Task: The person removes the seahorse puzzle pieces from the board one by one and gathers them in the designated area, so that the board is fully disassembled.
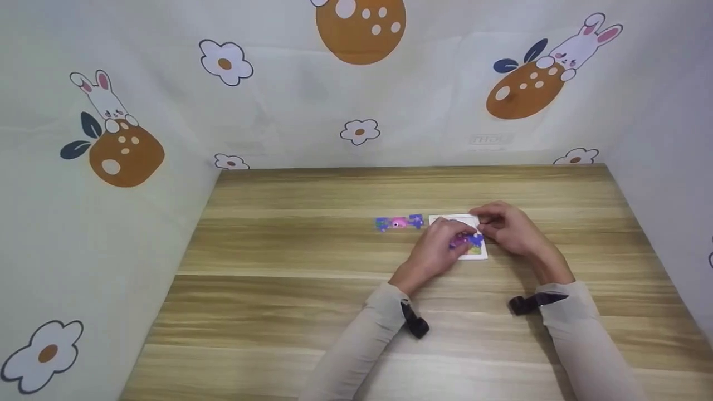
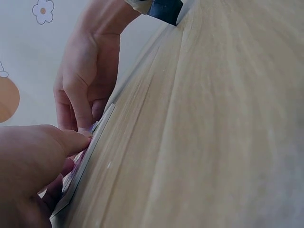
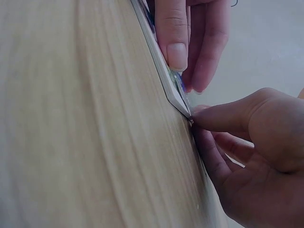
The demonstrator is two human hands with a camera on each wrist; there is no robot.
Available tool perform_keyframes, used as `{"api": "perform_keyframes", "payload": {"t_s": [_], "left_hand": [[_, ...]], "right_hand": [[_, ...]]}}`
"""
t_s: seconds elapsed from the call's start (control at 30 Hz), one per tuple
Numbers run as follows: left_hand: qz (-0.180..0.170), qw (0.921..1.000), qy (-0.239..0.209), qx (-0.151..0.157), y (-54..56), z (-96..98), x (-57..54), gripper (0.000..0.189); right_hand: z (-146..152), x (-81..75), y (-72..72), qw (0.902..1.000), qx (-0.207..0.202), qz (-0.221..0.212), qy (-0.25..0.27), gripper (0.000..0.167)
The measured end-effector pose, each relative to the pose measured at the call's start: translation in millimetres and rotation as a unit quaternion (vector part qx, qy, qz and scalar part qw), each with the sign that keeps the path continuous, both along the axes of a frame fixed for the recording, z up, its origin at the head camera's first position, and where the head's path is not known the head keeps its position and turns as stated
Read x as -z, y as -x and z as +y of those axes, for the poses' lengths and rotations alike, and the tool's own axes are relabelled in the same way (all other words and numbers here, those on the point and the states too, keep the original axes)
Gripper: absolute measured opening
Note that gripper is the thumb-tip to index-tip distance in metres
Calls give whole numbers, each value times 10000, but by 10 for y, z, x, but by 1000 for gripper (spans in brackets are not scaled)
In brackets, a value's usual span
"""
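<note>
A small white puzzle tray (image 1: 435, 219) lies on the table, with blue, purple and yellow-green jigsaw pieces (image 1: 475, 241) in its lower right part. My left hand (image 1: 437, 245) reaches over the tray from the left and hides much of it. Its thumb and fingers rest on the pieces, the thumb straight in the right wrist view. At the tray's upper right corner, my right hand (image 1: 509, 228) pinches the edge between thumb and fingertips; the thumb (image 3: 223, 116) lies right at the tray's corner in the right wrist view.
Left of the tray lies a short row of loose blue and pink jigsaw pieces (image 1: 398, 223), one with a pink sea creature. The wooden table (image 1: 267, 312) meets a patterned cloth backdrop (image 1: 289, 111) behind and at the sides. Black wrist cameras (image 1: 523, 304) sit on both sleeves.
</note>
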State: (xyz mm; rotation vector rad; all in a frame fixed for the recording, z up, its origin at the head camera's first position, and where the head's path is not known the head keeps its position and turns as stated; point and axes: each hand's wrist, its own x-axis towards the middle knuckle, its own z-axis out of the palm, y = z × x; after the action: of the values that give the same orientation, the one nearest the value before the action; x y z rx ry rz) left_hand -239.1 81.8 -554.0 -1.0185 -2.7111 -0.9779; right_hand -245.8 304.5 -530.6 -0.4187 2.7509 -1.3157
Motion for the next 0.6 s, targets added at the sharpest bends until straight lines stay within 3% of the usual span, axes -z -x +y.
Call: {"api": "perform_keyframes", "payload": {"t_s": [0.17,0.43,0.6], "left_hand": [[-120,9998,-156,-5,-1,-45,-7,28],[-459,9955,-824,101,20,-227,-53,26],[-376,9950,-928,-27,43,-390,-101,26]], "right_hand": [[25,-19,-5,10000,-13,16,-84,41],[26,-1,1,9999,27,-102,16,39],[16,6,-3,10000,-10,6,59,37]]}}
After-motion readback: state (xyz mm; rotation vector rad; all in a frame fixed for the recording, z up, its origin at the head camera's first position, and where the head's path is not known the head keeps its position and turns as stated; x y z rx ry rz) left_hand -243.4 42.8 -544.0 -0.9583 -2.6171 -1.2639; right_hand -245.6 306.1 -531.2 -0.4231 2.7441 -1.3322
